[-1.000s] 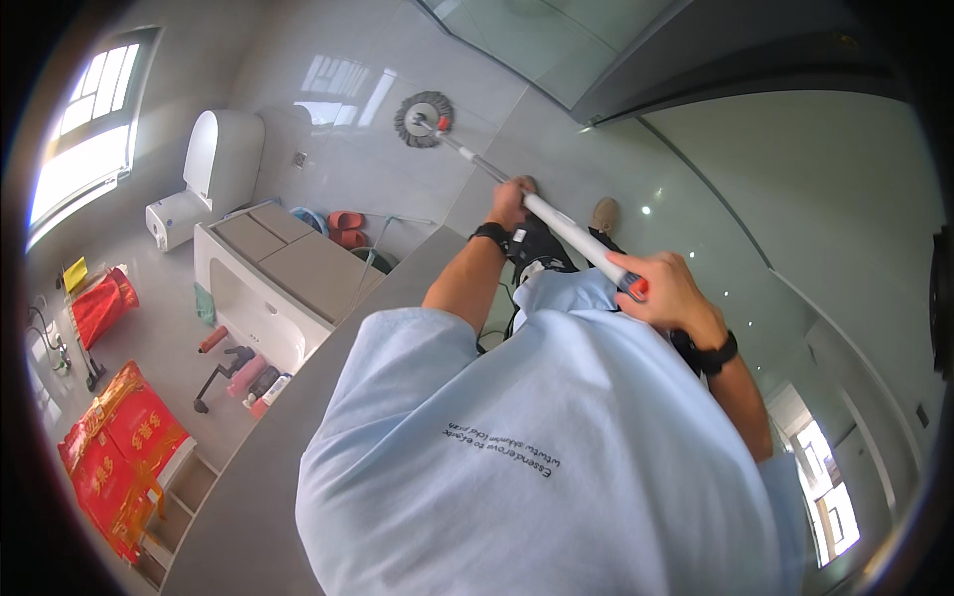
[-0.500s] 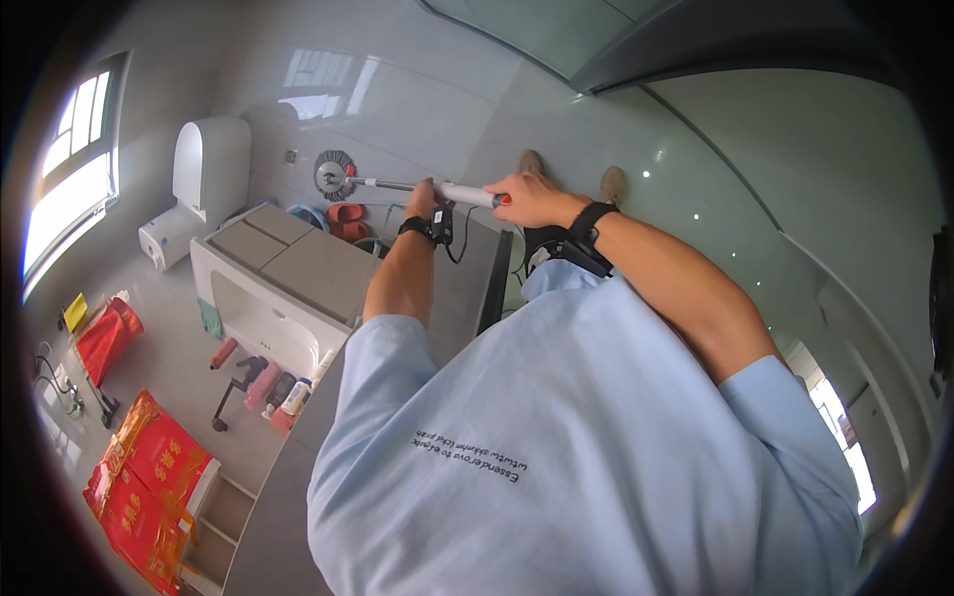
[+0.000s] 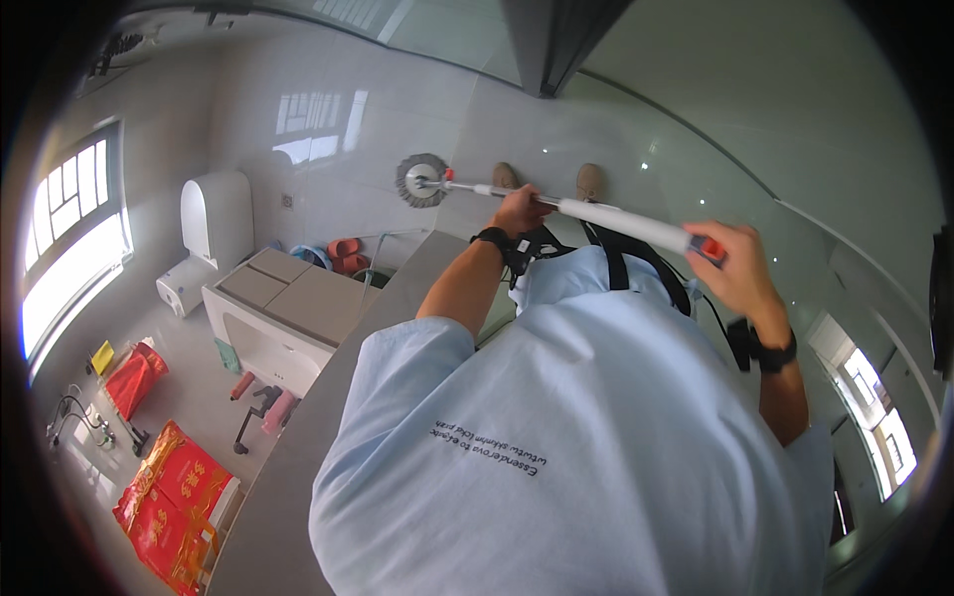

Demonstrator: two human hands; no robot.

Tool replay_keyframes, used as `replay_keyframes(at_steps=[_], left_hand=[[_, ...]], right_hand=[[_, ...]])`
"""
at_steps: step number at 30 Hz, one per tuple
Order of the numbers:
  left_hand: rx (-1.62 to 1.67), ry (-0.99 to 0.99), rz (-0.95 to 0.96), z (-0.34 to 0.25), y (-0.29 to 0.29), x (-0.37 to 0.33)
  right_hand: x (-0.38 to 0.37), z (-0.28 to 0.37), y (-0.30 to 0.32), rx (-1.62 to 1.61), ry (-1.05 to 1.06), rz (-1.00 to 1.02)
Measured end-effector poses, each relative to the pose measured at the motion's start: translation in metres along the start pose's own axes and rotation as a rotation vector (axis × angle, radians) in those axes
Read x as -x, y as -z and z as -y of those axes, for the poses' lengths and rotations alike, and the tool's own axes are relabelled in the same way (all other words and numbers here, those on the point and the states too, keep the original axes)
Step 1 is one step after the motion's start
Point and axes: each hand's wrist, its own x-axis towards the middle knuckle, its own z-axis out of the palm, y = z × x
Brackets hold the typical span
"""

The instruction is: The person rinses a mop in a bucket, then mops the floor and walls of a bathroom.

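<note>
A spin mop with a long silver-and-white pole (image 3: 624,223) runs across in front of me. Its round grey mop head (image 3: 421,181) rests on the tiled floor, up and to the left of my shoes (image 3: 590,183). My left hand (image 3: 521,211) is wrapped round the thin metal part of the pole. At the pole's right end, my right hand (image 3: 733,270) grips the thick white handle beside its red and grey piece. Black bands circle both wrists.
A white toilet (image 3: 217,221) stands at the far left, near a window. Closer are a washbasin cabinet (image 3: 298,308), orange slippers (image 3: 346,254) and a blue basin (image 3: 313,255). Red packages (image 3: 177,502) lie at the lower left. A dark door edge (image 3: 556,50) juts in at the top.
Both hands have moved right with the mop, the right hand farther and lower. The mop head has slid right over the floor, toward my feet.
</note>
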Motion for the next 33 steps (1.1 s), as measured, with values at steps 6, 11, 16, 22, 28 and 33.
replay_keyframes(at_steps=[6, 11, 16, 22, 28, 33], left_hand=[[-0.219, -0.076, -0.02, 0.027, -0.113, 0.036], [-0.348, -0.061, 0.14, 0.028, -0.154, 0.051], [-0.11, -0.053, 0.027, 0.048, -0.14, 0.023], [0.088, -0.101, -0.094, 0.052, -0.088, 0.042], [0.177, -0.068, -0.118, 0.058, -0.041, 0.058], [0.19, -0.049, -0.177, 0.058, -0.024, 0.059]], right_hand=[[0.111, -0.004, 0.048, 0.085, 0.019, -0.197], [0.149, 0.001, 0.061, 0.107, 0.025, -0.356], [0.163, 0.005, 0.069, -0.01, -0.064, -0.199], [0.127, 0.024, 0.036, 0.088, 0.193, -0.133], [0.075, 0.039, 0.014, 0.113, 0.334, -0.11], [0.05, 0.052, 0.005, 0.057, 0.285, -0.132]])
